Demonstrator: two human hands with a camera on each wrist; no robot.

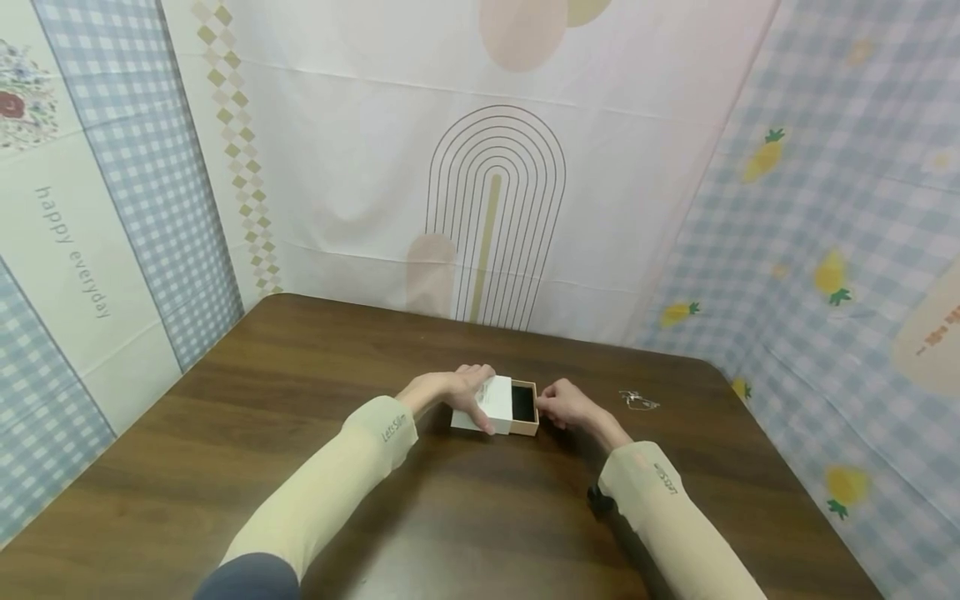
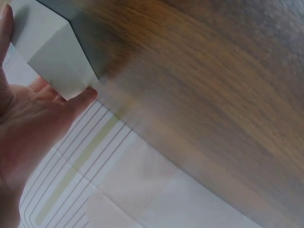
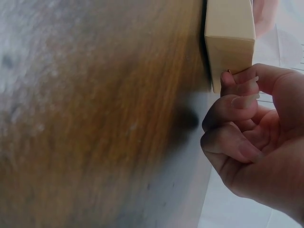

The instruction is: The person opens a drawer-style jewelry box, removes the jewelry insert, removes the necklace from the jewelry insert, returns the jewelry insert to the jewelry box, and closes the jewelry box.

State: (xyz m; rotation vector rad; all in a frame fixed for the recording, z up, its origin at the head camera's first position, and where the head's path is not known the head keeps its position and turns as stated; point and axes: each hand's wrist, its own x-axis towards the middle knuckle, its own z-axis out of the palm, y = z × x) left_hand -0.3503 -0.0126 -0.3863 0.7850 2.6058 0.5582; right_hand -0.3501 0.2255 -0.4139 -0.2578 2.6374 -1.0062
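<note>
A small white box sleeve (image 1: 495, 400) lies on the table, with a tan drawer (image 1: 524, 428) partly out of its right end. Black lining (image 1: 522, 403) shows inside the drawer. My left hand (image 1: 459, 392) grips the sleeve across its width, thumb on the near side and fingers on the far side. In the left wrist view the sleeve (image 2: 61, 52) sits between thumb and fingers. At the drawer's outer end, my right hand (image 1: 566, 405) pinches with thumb and forefinger, its other fingers curled in. The right wrist view shows the fingertips right at the end wall of the drawer (image 3: 230, 52).
A thin, silvery, tangled chain-like thing (image 1: 637, 400) lies to the right of the right hand. The brown wooden table (image 1: 300, 358) has rounded far corners. Patterned cloths (image 1: 360, 167) hang behind it and along both sides.
</note>
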